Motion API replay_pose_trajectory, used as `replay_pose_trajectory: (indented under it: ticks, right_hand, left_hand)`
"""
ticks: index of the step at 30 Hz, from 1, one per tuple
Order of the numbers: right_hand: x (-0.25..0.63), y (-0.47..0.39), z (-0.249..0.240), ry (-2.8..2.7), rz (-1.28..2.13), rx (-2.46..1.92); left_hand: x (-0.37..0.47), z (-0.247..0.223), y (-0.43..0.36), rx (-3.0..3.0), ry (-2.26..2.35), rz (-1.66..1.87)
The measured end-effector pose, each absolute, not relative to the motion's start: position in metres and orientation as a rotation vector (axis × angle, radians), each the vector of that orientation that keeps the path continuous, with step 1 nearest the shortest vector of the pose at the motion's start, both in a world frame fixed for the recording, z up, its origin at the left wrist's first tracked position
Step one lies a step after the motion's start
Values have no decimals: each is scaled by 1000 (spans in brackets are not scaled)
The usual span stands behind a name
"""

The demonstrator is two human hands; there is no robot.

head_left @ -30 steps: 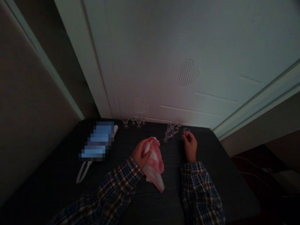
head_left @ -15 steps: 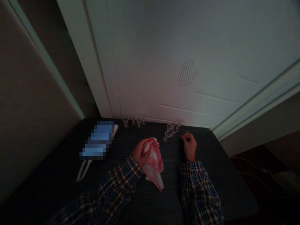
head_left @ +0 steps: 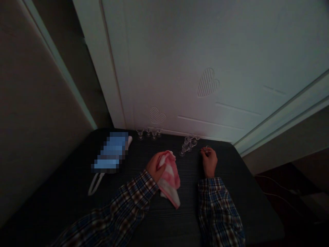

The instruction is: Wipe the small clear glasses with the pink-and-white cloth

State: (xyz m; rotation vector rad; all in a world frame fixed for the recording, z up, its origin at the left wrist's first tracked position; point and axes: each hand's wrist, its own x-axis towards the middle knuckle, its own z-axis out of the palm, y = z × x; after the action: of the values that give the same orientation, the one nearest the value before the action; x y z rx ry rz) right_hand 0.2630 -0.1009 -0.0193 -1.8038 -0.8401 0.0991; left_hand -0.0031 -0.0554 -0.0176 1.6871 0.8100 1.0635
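Dark table (head_left: 189, 193) against white panel (head_left: 164, 82); dim light. Left hand (head_left: 154, 167): fingers closed on pink-and-white cloth (head_left: 170, 175), near table middle. Right hand (head_left: 209, 162): fingertips pinched on single clear glass (head_left: 208, 147), mostly hidden, near table's right rear; base contact cannot be told. Status, judged: work under way. Left glass group (head_left: 154, 133) and right glass group (head_left: 185, 146) placed toward rear edge; single clear glass apart from both. Which group is finished, which remains: not determinable.
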Motion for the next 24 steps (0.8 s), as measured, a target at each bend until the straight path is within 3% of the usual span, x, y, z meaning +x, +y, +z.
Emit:
replay_pose_trajectory:
  ticks: [24]
  right_hand:
    - [269,-109,-22,-834,90,-1744]
  left_hand:
    - [-12,-11,-49,1669,787,1163]
